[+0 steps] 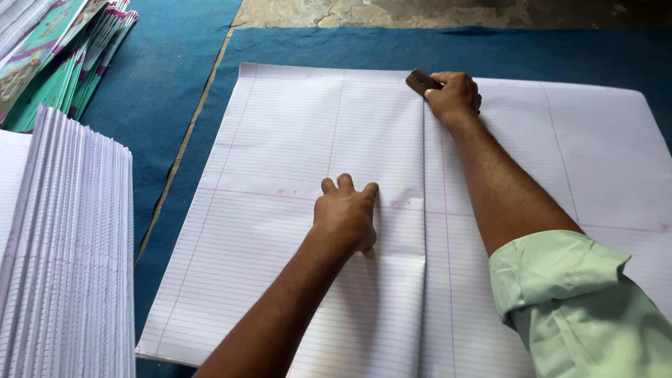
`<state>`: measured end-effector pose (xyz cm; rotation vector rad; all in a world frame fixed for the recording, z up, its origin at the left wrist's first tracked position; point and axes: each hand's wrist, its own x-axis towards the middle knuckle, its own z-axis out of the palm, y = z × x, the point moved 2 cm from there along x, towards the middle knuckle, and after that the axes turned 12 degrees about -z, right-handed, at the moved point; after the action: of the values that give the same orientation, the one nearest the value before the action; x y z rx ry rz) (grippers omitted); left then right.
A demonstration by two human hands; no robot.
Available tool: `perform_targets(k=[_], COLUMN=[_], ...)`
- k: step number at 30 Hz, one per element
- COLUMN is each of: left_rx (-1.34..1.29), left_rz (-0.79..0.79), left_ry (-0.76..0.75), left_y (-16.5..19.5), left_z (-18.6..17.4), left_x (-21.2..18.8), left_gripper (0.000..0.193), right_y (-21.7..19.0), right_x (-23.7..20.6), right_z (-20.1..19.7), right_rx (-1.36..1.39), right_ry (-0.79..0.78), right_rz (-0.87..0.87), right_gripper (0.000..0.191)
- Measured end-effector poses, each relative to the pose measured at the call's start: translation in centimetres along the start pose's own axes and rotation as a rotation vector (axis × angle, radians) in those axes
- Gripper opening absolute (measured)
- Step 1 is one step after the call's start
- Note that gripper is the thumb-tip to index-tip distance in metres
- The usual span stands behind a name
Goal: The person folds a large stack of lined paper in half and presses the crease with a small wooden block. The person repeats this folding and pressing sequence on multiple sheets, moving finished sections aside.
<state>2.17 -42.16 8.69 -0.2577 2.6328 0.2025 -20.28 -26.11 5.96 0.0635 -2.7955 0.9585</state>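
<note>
1. One large sheet of ruled paper [294, 266] lay flat on a blue mat [168, 105], filling most of the view. Its long side ran left to right, and a fold crease ran down its middle from the far edge toward the camera. Pink margin lines crossed the fine ruled lines.
2. Left of the sheet, a tall stack of folded ruled sheets [66, 252] stood with its folded edges facing the sheet; a pile of green-covered books [56, 63] lay behind the stack in the far left corner.
3. A pale green rolled-up sleeve [567, 301] covered the right upper arm at the lower right.
4. The left hand [345, 217] rested palm down on the sheet just left of the crease, near the middle, fingers a little spread and pointing away, gripping nothing.
5. The right hand [455, 96] was closed around a small brown block [421, 82], pressing it on the top of the crease at the far edge.
</note>
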Motion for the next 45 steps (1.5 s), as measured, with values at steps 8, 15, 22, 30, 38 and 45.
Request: perform_targets(k=[8, 15, 22, 30, 38, 45], left_rx=[0.004, -0.032, -0.057, -0.114, -0.160, -0.169], left_rz=[-0.009, -0.045, -0.071, -0.101, -0.182, -0.218], left_ry=[-0.013, -0.012, 0.000, 0.021, 0.015, 0.040], left_y=[0.2, 0.4, 0.5, 0.5, 0.7, 0.3], left_z=[0.1, 0.3, 0.6, 1.4, 1.5, 1.7], left_x=[0.4, 0.7, 1.0, 1.4, 0.4, -1.4], left_gripper=[0.107, 0.110, 0.111, 0.101, 0.079, 0.065], right_y=[0.7, 1.1, 0.8, 0.8, 1.0, 0.9], right_x=[-3.0, -5.7, -8.7, -12.2, -15.6, -18.2], right_z=[-0.6, -1.2, -1.9, -2.6, -3.2, -3.7], right_rx=[0.064, 0.043, 0.042, 0.060, 0.021, 0.028], right_ry=[-0.044, -0.092, -0.155, -0.190, -0.235, -0.279], right_rz=[-0.023, -0.090, -0.122, -0.147, -0.281, -0.289], right_gripper=[0.039, 0.038, 0.039, 0.037, 0.037, 0.037])
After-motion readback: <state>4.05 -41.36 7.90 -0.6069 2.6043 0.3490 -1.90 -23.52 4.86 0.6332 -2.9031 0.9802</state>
